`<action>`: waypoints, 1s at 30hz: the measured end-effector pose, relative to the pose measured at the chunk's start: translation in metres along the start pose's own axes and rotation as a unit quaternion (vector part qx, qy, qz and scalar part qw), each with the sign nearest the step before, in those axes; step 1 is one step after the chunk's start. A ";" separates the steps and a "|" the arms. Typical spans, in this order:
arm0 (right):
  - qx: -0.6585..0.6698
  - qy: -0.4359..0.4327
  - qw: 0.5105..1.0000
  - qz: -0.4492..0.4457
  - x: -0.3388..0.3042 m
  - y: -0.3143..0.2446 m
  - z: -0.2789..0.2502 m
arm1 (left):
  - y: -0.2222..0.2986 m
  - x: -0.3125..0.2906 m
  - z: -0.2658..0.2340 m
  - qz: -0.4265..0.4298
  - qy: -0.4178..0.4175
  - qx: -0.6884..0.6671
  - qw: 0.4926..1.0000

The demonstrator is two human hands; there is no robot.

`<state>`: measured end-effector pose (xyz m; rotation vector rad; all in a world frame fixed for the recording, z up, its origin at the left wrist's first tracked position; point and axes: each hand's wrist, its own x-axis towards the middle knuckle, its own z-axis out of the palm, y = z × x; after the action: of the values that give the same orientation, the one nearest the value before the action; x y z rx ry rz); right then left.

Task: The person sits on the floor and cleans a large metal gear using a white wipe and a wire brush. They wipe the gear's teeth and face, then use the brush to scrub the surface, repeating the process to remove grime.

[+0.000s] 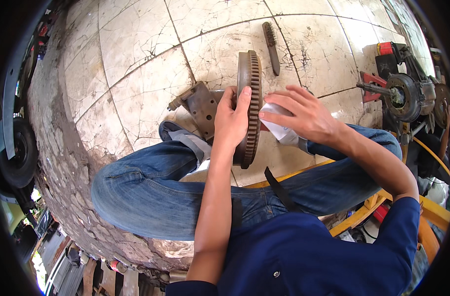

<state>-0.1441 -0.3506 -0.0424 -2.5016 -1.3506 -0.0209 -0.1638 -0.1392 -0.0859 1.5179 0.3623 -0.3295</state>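
A toothed flywheel stands on edge between my legs, its ring of teeth toward the right. My left hand is closed over its left side, the thumb lying across the rim by the teeth. In my right hand is a folded white sheet, pinched under the fingers close to the flywheel's right face. Whether the sheet touches that face is hidden. Left of the flywheel lies a greasy metal block with holes and a fitting at one end. A wire brush rests on the tiles beyond.
Cracked, stained tiles form the floor in front of me. At the right stands a round machine housing with a shaft, beside a red stand. A yellow metal frame runs by my right side. Rough stonework and a tyre are at the left.
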 end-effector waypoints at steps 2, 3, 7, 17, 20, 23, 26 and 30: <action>0.001 -0.005 1.000 -0.009 0.004 0.006 -0.006 | 0.000 -0.001 -0.001 0.005 -0.005 0.005 1.000; 0.010 -0.004 1.000 0.008 0.004 0.004 -0.005 | 0.003 0.000 -0.001 -0.008 -0.003 -0.003 1.000; 0.018 0.001 0.999 0.031 -0.001 -0.007 0.000 | 0.008 0.002 -0.001 -0.024 0.001 -0.018 1.000; -0.006 -0.002 1.000 0.026 0.000 -0.009 -0.003 | 0.000 0.000 -0.001 -0.009 0.001 -0.018 1.000; -0.016 0.011 0.999 0.050 0.004 0.002 0.002 | 0.006 -0.005 0.000 -0.029 -0.007 -0.019 0.999; -0.003 0.013 0.999 0.045 -0.002 -0.005 0.006 | 0.005 -0.003 -0.003 -0.028 -0.005 0.001 1.000; 0.007 -0.007 1.000 0.004 -0.004 -0.013 -0.003 | 0.005 -0.001 -0.001 -0.013 -0.005 -0.002 1.000; -0.032 0.021 0.998 0.057 0.004 0.010 0.005 | 0.014 -0.007 0.003 -0.036 -0.001 -0.023 0.999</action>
<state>-0.1345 -0.3512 -0.0488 -2.6128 -1.2063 -0.0946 -0.1639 -0.1415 -0.0700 1.4615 0.4210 -0.3759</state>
